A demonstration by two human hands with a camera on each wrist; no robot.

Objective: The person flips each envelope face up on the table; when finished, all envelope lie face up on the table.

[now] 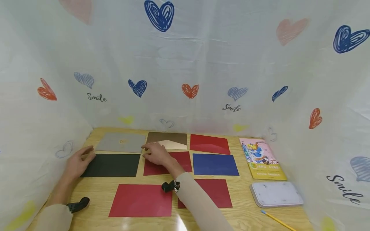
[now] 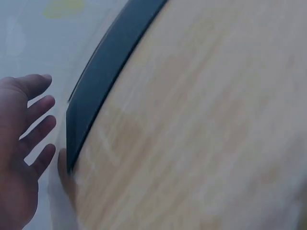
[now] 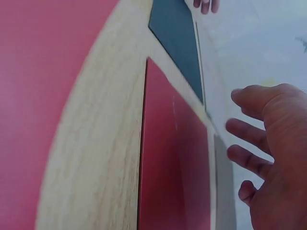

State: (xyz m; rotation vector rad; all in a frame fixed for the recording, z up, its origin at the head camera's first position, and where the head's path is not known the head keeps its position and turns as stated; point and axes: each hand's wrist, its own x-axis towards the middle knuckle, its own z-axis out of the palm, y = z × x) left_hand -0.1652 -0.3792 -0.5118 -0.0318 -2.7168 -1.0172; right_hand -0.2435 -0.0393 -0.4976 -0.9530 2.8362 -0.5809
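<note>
My left hand (image 1: 79, 162), its fingers loosely bent and empty, is at the left end of a dark green envelope (image 1: 114, 165). Over the middle red envelope (image 1: 182, 162) reaches my right hand (image 1: 157, 154), thumb and fingers apart with nothing between them; its fingertips point toward the dark envelope's right end. Behind lie a grey envelope (image 1: 108, 142) with a small gold mark and a brown envelope (image 1: 170, 137) with a lighter flap. In the left wrist view, spread fingers (image 2: 41, 127) show beside the dark envelope.
A back red envelope (image 1: 209, 144) and a blue one (image 1: 215, 164) lie to the right; two more red ones (image 1: 141, 200) lie in front. An illustrated book (image 1: 264, 160), a white case (image 1: 276, 194) and a yellow pencil (image 1: 277, 220) are at far right. Heart-printed sheeting (image 1: 185, 112) encloses the table.
</note>
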